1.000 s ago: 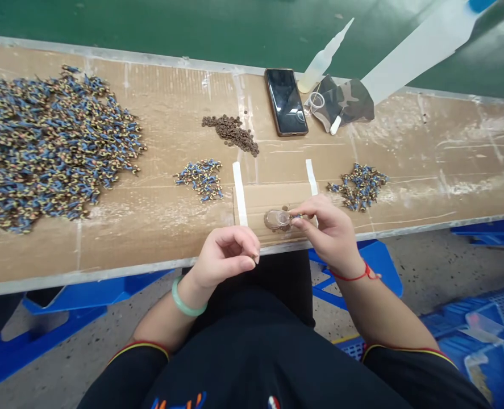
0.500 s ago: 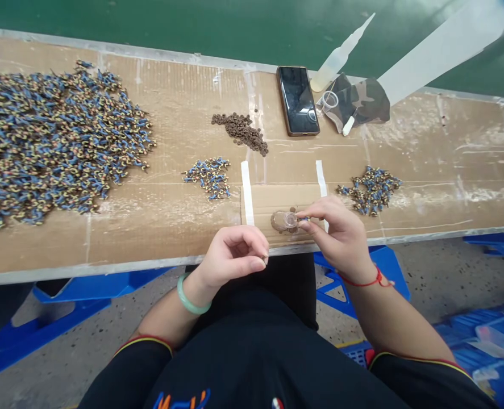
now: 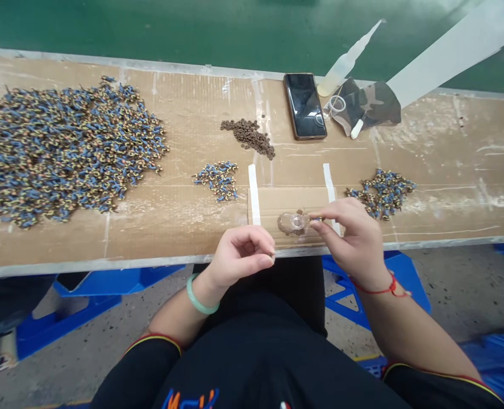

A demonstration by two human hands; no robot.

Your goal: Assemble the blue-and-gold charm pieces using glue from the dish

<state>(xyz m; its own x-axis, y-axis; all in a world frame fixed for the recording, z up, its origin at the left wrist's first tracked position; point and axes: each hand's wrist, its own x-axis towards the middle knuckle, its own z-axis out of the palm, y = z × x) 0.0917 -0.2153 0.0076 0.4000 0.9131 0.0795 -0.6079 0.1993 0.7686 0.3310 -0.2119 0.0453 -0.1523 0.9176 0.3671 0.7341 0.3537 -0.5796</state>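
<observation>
Between the thumb and forefinger of my right hand is a small blue figurine, mostly covered by the fingers. Its end is at the rim of a small clear plastic container lying on a cardboard pad; whether they touch I cannot tell. A few brown bits lie around the container. My left hand is closed in a pinch over the table's front edge, and what sits at its fingertips is too small to name. Similar blue-and-yellow figurines form a small pile left of the pad and another pile to the right.
A large heap of figurines covers the table's left side. Small brown discs lie behind the pad. Farther back are a phone, a squeeze bottle, a white ring and a camouflage-patterned piece. White strips flank the pad.
The whole view has shifted slightly, so everything appears farther right. Both hands keep about the same pose, the right one still pinching the figurine by the clear container.
</observation>
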